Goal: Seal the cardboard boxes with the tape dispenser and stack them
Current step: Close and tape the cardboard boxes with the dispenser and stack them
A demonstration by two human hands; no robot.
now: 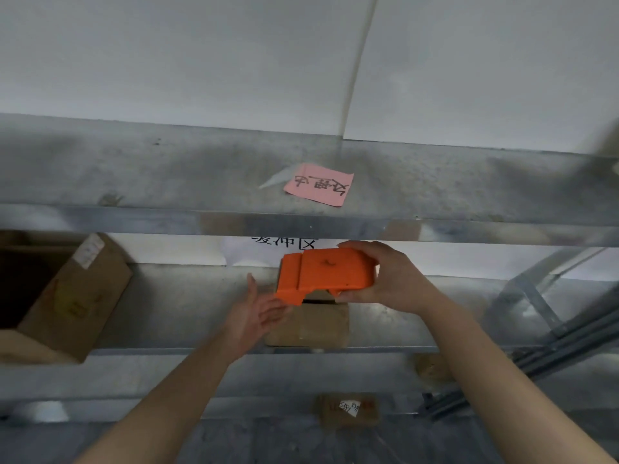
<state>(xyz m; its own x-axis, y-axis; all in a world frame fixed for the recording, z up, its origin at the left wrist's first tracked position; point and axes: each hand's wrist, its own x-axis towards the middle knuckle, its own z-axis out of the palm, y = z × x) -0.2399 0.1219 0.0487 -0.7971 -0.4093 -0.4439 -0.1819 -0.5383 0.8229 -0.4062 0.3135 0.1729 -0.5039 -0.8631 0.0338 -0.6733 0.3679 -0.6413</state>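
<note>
My right hand (392, 276) grips the orange tape dispenser (326, 272) by its right end and holds it in the air in front of the middle metal shelf. Just under its left end, my left hand (258, 313) is open, palm up and fingers straight. A small cardboard box (308, 326) lies flat on the middle shelf below and behind the dispenser. A large open cardboard box (70, 299) stands tilted at the left of the same shelf.
A pink note (318, 185) with handwriting lies on the upper metal shelf (134, 172). A white printed sign (268, 251) hangs behind the dispenser. Two small cardboard parcels (348, 410) sit on lower levels. Diagonal shelf braces (536, 303) cross at the right.
</note>
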